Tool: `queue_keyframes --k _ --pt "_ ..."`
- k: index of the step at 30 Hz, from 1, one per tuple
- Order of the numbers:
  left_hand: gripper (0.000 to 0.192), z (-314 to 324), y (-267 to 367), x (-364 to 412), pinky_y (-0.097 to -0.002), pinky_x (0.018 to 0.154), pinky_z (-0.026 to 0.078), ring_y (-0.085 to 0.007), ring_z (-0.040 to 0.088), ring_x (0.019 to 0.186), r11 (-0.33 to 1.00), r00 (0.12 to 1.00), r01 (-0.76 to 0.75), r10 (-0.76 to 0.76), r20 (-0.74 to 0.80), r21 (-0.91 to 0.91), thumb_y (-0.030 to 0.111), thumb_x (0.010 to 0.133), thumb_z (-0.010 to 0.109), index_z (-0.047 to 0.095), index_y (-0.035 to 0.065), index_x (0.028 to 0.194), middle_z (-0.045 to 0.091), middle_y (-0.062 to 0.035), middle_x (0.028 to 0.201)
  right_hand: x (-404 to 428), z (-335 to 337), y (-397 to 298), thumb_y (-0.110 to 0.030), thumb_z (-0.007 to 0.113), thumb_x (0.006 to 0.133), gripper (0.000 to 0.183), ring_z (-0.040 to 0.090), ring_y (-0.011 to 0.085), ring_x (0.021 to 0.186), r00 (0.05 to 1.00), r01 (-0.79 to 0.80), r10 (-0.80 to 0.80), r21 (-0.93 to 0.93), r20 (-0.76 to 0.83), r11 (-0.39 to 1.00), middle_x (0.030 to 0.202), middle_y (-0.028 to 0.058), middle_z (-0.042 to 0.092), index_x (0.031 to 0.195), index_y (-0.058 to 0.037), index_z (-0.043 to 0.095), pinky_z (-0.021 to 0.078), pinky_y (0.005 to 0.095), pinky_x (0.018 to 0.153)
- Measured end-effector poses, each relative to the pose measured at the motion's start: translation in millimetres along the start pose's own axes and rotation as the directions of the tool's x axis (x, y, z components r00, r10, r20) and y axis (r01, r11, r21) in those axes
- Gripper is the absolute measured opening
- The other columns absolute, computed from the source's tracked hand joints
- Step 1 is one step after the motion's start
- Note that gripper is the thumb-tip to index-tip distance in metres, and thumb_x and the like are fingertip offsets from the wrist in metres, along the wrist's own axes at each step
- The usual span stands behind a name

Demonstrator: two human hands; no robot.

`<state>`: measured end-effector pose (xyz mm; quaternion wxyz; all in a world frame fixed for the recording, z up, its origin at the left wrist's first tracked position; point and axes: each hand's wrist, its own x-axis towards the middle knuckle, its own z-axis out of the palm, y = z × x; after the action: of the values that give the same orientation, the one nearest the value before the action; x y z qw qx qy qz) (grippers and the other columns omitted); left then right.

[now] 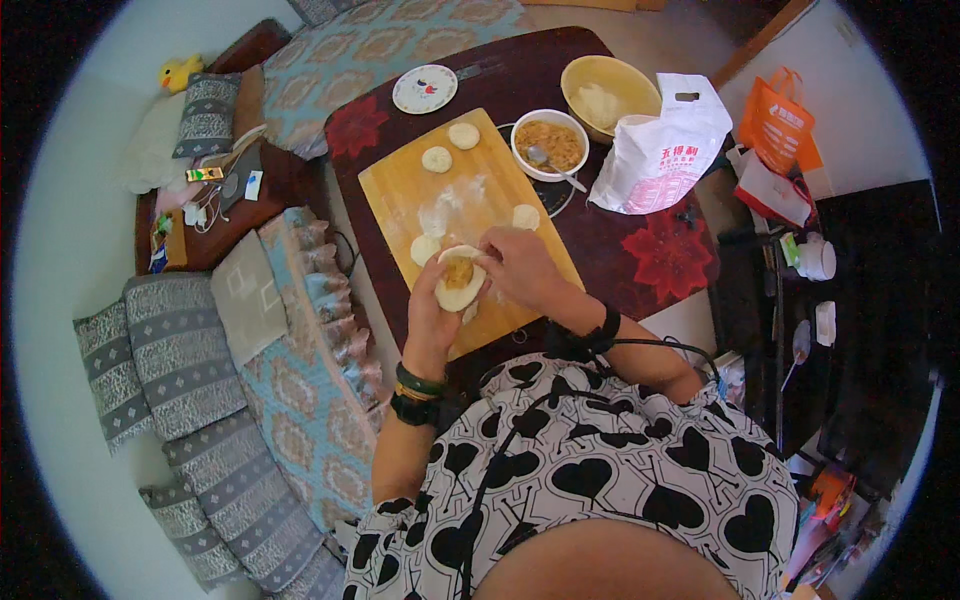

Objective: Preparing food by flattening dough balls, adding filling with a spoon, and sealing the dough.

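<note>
My left hand (433,319) cradles a round dough wrapper (455,300) with a mound of yellow-brown filling (458,273) at its centre. The fingers of my right hand (521,264) pinch the wrapper's upper right edge. Both hands are above the near half of a floured wooden board (397,184). Close to my left fingers lies a flat dough round (425,250), and another dough round (526,217) sits just beyond my right hand. Two more dough pieces, one (436,159) beside the other (463,136), rest at the board's far end. The wrapper is open, its filling exposed.
Right of the board stand a white bowl of filling (550,142) with a metal spoon (538,155), a yellow basin holding flour (609,94) and a white flour bag (660,150). A patterned plate (424,88) is at the far left of the dark table (600,247). A sofa (277,390) runs along the left.
</note>
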<state>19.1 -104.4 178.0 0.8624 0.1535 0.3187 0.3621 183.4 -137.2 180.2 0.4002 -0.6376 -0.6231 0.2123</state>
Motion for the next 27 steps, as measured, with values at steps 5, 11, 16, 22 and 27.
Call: queue_keyframes --k 5,11,16,22,27 --pt "0.032 8 7 2 -0.0428 0.075 0.058 -0.0241 0.061 0.1 0.967 0.997 -0.068 0.071 -0.002 0.246 0.018 0.095 0.045 0.05 0.0046 0.124 0.058 -0.0114 0.114 4 -1 -8 -0.014 0.069 0.079 0.016 0.062 0.0326 0.069 1.0 0.029 -0.029 0.014 -0.013 0.999 0.075 0.0148 0.062 0.084 -0.0017 0.06 0.0465 0.0406 0.06" --pt "0.025 21 2 -1 -0.0333 0.058 0.058 -0.0167 0.064 0.084 0.884 0.984 -0.109 0.161 -0.077 0.455 0.015 0.096 0.048 0.057 0.0044 0.116 0.061 -0.0079 0.099 2 -2 -7 -0.011 0.063 0.079 0.011 0.059 0.0352 0.075 0.984 0.176 -0.177 -0.082 -0.006 0.981 0.077 0.0143 0.06 0.086 -0.0045 0.056 0.0431 0.0473 0.065" --pt "0.021 24 3 -2 -0.0276 0.052 0.054 -0.0137 0.064 0.069 0.763 0.977 -0.173 0.214 0.008 0.623 0.013 0.095 0.05 0.061 0.0018 0.109 0.062 -0.0056 0.084 0 -8 -11 -0.01 0.062 0.078 0.01 0.058 0.0338 0.08 0.987 0.158 -0.16 -0.159 0.0 0.975 0.083 0.0117 0.06 0.087 -0.0071 0.058 0.0412 0.0448 0.069" --pt "0.024 19 16 5 -0.0251 0.049 0.05 -0.0129 0.063 0.066 0.564 0.988 -0.152 0.119 0.102 0.812 0.015 0.095 0.052 0.063 -0.0015 0.108 0.062 -0.0056 0.083 0 -12 -8 -0.01 0.063 0.076 0.016 0.057 0.0333 0.082 0.944 0.314 -0.328 -0.192 -0.041 0.93 0.084 0.0104 0.059 0.092 -0.0084 0.058 0.0407 0.0435 0.069" --pt "0.038 30 39 -2 -0.0224 0.054 0.049 -0.015 0.065 0.071 0.879 0.994 -0.106 0.097 0.044 0.466 0.027 0.095 0.053 0.055 -0.0012 0.12 0.065 -0.0075 0.093 8 -33 -27 -0.016 0.069 0.079 0.018 0.057 0.0338 0.08 0.986 0.156 -0.162 -0.126 -0.04 0.98 0.083 0.0133 0.058 0.085 -0.0046 0.058 0.0423 0.0443 0.07"
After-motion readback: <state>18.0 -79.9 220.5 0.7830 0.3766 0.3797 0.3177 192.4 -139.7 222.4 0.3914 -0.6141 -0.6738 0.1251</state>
